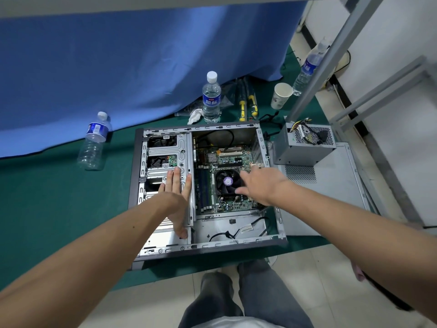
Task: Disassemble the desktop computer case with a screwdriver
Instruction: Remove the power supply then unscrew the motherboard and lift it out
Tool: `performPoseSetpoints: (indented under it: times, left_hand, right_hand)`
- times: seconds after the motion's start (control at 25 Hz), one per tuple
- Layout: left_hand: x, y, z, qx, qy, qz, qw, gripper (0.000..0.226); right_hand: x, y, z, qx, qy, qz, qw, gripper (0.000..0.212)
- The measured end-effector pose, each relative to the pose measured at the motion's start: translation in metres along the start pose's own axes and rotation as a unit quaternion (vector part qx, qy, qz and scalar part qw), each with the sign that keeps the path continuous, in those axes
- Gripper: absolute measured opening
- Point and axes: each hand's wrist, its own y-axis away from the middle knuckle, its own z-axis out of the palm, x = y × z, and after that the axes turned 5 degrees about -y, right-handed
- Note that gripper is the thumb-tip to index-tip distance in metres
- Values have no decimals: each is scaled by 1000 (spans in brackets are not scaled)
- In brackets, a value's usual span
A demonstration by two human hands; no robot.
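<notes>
Head view: the computer case (272,241) lies on its side on the green worktop (59,197), open side up, long axis running away from the person. The left hand (176,194) presses flat on the drive cage (163,150), fingers straight and together. The right hand (260,183) hovers over the cooler fan (225,183), fingers spread loosely and holding nothing. Two yellow-handled screwdrivers (247,102) lie beyond the case's far edge, nearer the right hand. The removed power supply (305,143) and side panel (331,185) crowd the right side; the left side offers more room.
</notes>
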Motion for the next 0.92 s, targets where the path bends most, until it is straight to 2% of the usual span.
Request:
performPoseSetpoints:
  times: [0.08, 0.12, 0.2, 0.36, 0.48, 0.56, 0.68, 0.72, 0.84, 0.92]
  left_hand:
    - [1, -2, 1, -5, 1, -6, 1000, 160]
    - [1, -3, 1, -6, 2, -8, 1000, 160]
    - [0, -5, 1, -9, 3, -11, 1000, 161]
    - [0, -7, 2, -12, 4, -19, 1000, 162]
    - [0, -8, 2, -11, 8, -25, 1000, 163]
    - [1, -8, 3, -12, 12, -24, 1000, 164]
    - [0, -7, 3, -16, 14, -24, 999, 164]
    - [0, -8, 3, -18, 14, -24, 999, 163]
    - [-1, -8, 2, -22, 15, -17, 1000, 164]
    - [-1, -8, 1, -23, 17, -17, 999, 163]
  right_hand:
    - [2, -3, 1, 10, -50, -28, 998, 24]
    - [5, -3, 0, 6, -83, -44, 996, 22]
    - [6, -1, -3, 2, -82, -65, 994, 32]
    - [7, -1, 1, 15, 16, 5, 1000, 52]
    - [14, -3, 1, 24, -49, -47, 997, 26]
    - [16, 0, -1, 7, -62, -72, 995, 40]
    - [14, 0, 2, -6, 4, -17, 1000, 50]
    - [14, -2, 4, -1, 10, -20, 1000, 50]
    - [22, -5, 3, 24, -46, -79, 996, 24]
    - [25, -3, 2, 27, -53, -108, 992, 37]
